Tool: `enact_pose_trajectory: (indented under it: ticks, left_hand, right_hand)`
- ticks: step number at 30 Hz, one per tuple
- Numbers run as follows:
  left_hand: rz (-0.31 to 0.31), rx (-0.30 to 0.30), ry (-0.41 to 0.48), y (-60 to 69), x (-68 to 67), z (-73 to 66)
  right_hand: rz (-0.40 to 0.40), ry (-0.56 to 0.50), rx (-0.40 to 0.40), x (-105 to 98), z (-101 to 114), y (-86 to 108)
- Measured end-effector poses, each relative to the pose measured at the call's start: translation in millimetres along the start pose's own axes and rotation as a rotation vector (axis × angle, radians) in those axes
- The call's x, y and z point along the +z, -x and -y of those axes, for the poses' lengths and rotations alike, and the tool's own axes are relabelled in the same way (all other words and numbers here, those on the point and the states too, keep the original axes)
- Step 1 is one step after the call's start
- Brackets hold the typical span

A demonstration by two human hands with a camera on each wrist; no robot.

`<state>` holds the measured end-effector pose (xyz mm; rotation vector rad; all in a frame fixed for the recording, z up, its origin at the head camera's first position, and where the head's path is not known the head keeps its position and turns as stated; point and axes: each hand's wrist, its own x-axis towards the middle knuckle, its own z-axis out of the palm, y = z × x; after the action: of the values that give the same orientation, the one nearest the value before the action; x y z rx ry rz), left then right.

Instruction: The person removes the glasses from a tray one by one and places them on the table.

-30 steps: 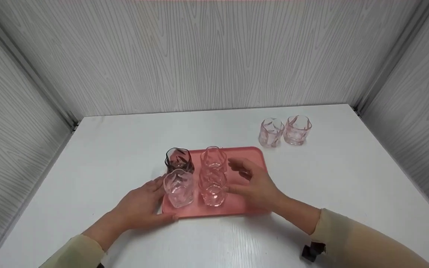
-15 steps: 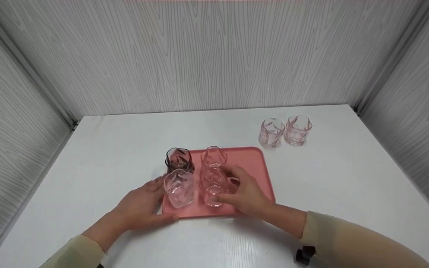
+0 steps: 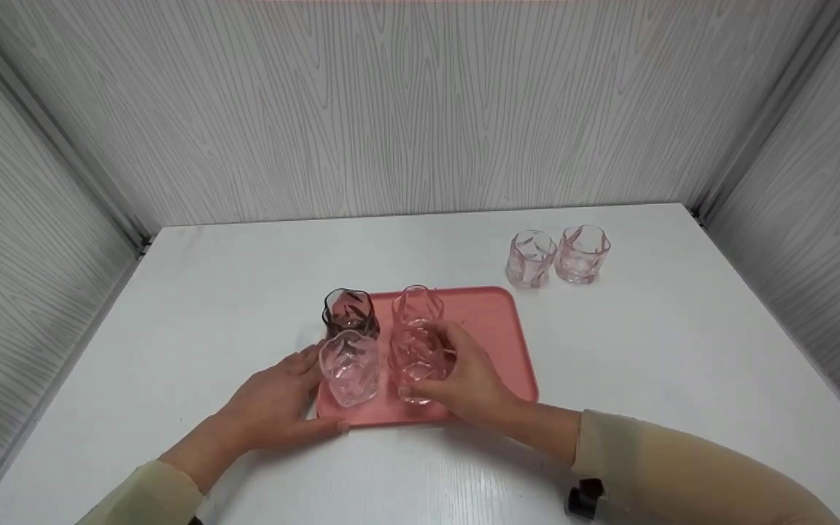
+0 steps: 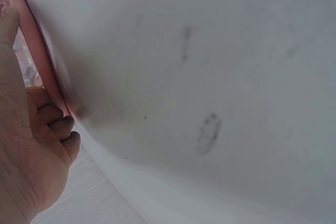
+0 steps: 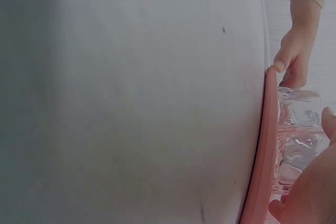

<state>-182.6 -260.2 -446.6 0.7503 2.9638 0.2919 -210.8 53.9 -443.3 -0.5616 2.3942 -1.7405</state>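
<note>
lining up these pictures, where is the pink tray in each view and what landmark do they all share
Head: tray, lower middle; left grip at its near left corner.
Left wrist: tray, a slanting rim strip at upper left; left grip touching it.
Right wrist: tray, mainly its rim, right of centre down to the bottom edge; left grip at its top end.
Shared landmark: left grip.

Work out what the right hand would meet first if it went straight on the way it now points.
The near-right tumbler, which the right hand curls round; beyond it, probably the near-left tumbler, though depth is unclear.
</note>
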Motion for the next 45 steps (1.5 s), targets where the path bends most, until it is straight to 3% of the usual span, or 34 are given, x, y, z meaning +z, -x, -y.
enact_pose_trajectory:
  ticks: [15,21,25,33,39,45]
  left_hand:
    - [0.003,-0.01,-0.004,-2.0,0.3,-1.4]
    - [0.023,-0.038,0.005,-2.3,0.2,-1.7]
    - [0.004,-0.033,0.002,-1.2,0.5,-1.0]
    - [-0.019,-0.023,0.001,-0.6,1.5,0.4]
    - [-0.011,-0.02,-0.002,-0.5,0.7,-0.3]
    - [-0.009,-0.016,-0.006,-1.1,1.8,-0.2]
  right_hand:
    - [-0.034,0.057,0.005,3,0,0.3]
    - [-0.022,0.046,-0.016,-3,0,0.8]
    - [-0.016,0.051,-0.019,-9,3,1.8]
    - [-0.008,0.01,-0.036,-32,16,2.7]
    - [-0.028,-0.05,-0.062,-60,26,-1.6]
    - [-0.056,-0.021,-0.074,-94,28,-10.1]
